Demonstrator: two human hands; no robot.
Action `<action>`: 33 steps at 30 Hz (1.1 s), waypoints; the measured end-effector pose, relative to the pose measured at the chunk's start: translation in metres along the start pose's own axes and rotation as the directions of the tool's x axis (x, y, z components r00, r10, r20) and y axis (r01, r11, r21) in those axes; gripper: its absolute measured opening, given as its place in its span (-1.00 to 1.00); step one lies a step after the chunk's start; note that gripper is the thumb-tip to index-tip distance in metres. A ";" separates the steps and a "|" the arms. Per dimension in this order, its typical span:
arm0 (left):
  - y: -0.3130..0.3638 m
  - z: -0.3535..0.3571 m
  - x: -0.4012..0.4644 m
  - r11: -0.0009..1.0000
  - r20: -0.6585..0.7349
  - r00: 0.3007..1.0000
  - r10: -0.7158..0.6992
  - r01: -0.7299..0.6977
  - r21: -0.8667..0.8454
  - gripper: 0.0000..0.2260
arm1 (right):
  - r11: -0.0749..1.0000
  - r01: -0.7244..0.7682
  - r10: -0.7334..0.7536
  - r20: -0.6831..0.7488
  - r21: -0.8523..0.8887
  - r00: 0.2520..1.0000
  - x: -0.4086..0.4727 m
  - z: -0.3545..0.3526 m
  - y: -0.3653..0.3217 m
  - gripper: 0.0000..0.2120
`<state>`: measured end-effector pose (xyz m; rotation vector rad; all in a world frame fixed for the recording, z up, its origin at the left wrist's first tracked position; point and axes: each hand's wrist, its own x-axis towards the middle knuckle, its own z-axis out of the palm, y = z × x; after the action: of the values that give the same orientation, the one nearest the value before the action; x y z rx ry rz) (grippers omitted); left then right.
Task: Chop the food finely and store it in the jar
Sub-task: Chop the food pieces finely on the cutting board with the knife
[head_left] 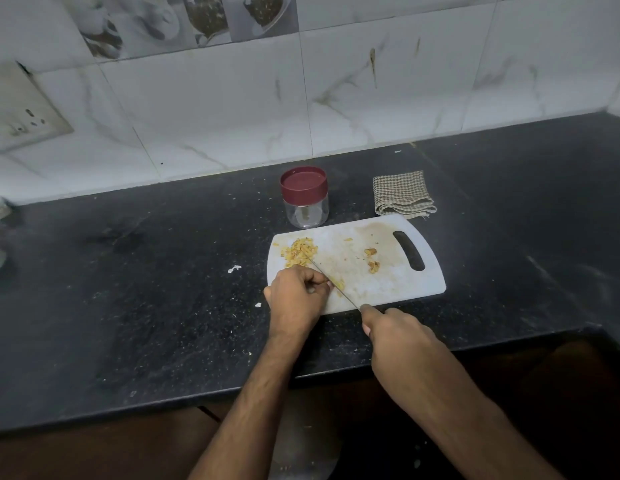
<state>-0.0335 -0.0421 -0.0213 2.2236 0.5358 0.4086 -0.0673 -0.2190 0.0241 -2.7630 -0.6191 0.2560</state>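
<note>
The food lies on a white cutting board (388, 285) in three lots: a heap of chopped yellow bits (299, 251) at the far left corner, a small yellow piece (337, 283) under the blade near the left hand, and two brownish lumps (372, 259) toward the handle slot that look uncut. A thin knife (331, 284) runs diagonally across the board, its tip reaching the heap and its handle hidden in the right hand (391, 332), which is wrapped around it at the board's near edge. The left hand (296, 289) sits just beside the blade with its fingers curled down onto the piece being cut — it appears to pinch or steady that piece, though the fingertips are hard to make out.

Behind the board stands the jar (305, 199), clear-walled with a dark red lid screwed on; it looks nearly empty. A folded checked cloth (402, 194) lies to its right on the black counter (145, 289), and a few white scraps (234, 269) lie left of the board.

By my reading the chopping is well under way but not done — the two lumps and the piece at the blade remain, and the heap may want finer cutting. Nothing is stored yet; the lid still has to come off.
</note>
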 end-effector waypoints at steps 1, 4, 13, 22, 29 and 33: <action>0.000 0.000 0.001 1.000 0.009 1.000 -0.009 0.009 -0.007 -0.73 | 1.000 -0.005 0.005 0.020 0.001 1.000 0.005 0.000 0.000 -0.69; 0.001 -0.001 -0.001 0.999 0.013 1.000 -0.018 0.018 -0.029 -0.72 | 1.000 0.007 -0.008 0.059 0.019 0.998 0.015 0.000 0.001 -0.72; 0.002 -0.001 -0.004 0.998 -0.005 1.000 -0.020 0.019 -0.052 -0.72 | 0.993 0.054 -0.052 -0.020 0.104 0.998 -0.014 -0.002 0.011 -0.69; 0.002 0.000 -0.002 0.999 -0.015 1.000 -0.002 0.001 -0.045 -0.73 | 0.998 -0.021 0.012 0.150 0.060 0.989 0.001 -0.022 0.006 -0.77; 0.007 -0.002 -0.003 1.000 0.000 1.000 -0.019 0.019 -0.014 -0.73 | 0.994 -0.020 0.000 0.184 0.111 0.983 0.013 -0.024 0.001 -0.77; 0.005 0.000 -0.003 0.998 0.006 0.999 -0.034 0.035 -0.043 -0.75 | 0.993 -0.028 0.010 0.151 0.117 0.989 0.014 -0.018 -0.004 -0.78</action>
<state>-0.0346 -0.0460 -0.0178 2.1704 0.5571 0.3932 -0.0521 -0.2143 0.0408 -2.6532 -0.5934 0.4925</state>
